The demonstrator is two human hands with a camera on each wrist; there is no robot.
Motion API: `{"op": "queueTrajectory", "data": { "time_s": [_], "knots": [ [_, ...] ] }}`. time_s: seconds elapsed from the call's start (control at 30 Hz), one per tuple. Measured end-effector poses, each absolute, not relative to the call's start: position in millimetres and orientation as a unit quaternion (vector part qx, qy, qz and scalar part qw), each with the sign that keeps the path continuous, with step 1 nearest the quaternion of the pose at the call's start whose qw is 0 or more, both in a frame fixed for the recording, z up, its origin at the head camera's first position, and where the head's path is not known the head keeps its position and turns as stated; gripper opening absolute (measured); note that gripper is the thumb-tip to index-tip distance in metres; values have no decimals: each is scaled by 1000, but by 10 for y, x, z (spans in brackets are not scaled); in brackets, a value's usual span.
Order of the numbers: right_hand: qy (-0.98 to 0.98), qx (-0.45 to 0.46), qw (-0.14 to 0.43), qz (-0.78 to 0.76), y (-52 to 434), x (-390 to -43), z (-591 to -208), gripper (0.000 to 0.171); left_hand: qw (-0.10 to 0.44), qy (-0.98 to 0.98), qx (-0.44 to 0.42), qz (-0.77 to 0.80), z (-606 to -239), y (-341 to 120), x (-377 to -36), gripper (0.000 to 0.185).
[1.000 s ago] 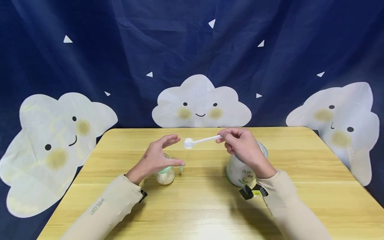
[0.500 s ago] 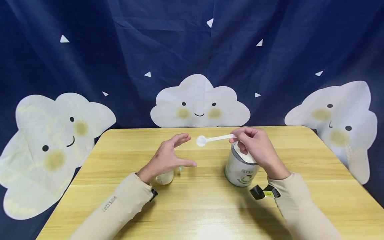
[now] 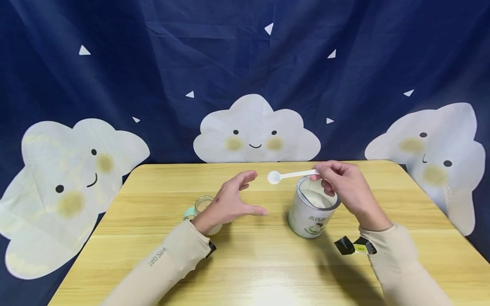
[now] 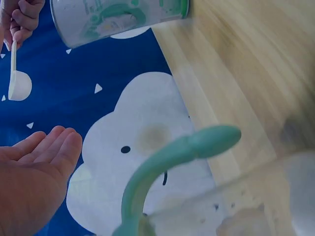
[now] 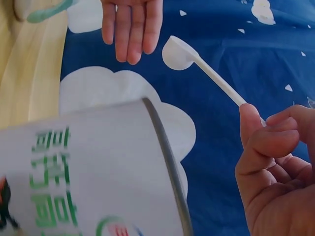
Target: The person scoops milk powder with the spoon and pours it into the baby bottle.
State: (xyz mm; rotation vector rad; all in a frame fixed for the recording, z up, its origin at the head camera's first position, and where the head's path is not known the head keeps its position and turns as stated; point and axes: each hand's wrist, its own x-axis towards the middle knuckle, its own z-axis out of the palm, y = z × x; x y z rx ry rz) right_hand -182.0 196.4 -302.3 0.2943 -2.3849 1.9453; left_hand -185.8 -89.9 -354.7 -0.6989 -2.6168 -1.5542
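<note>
My right hand (image 3: 346, 189) pinches the handle end of a white scoop (image 3: 274, 177). The scoop's bowl hangs in the air, to the left of the milk powder tin (image 3: 304, 219). That tin stands lidless with pale powder inside, and my right hand is above its right rim. My left hand (image 3: 229, 202) holds nothing; its fingers and thumb are spread apart between bottle and tin. Behind the left wrist stands a baby bottle (image 3: 202, 204) without a cap, partly hidden. Its mint-green handle (image 4: 162, 164) curves up in the left wrist view.
Both objects stand on a wooden table (image 3: 252, 255). A dark blue curtain (image 3: 229, 55) with smiling clouds hangs behind the table's far edge. Black straps with small devices are worn at both wrists.
Both hands have moved right, away from the bottle, the scoop travelling with the right hand. The tin's opening and the bottle's rim have come into sight.
</note>
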Motion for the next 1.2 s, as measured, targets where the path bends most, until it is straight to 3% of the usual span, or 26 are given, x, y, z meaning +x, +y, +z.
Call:
{"op": "queueTrajectory", "data": {
  "time_s": [0.73, 1.2],
  "knots": [
    [-773, 104, 69, 622, 2516, -1785, -3138, 14, -31, -822, -235, -518, -3717, -459, -1909, 108],
    [-887, 104, 135, 430, 2689, -1765, -3237, 20, -45, -817, -252, -516, -3809, -127, -1959, 108]
  ]
}}
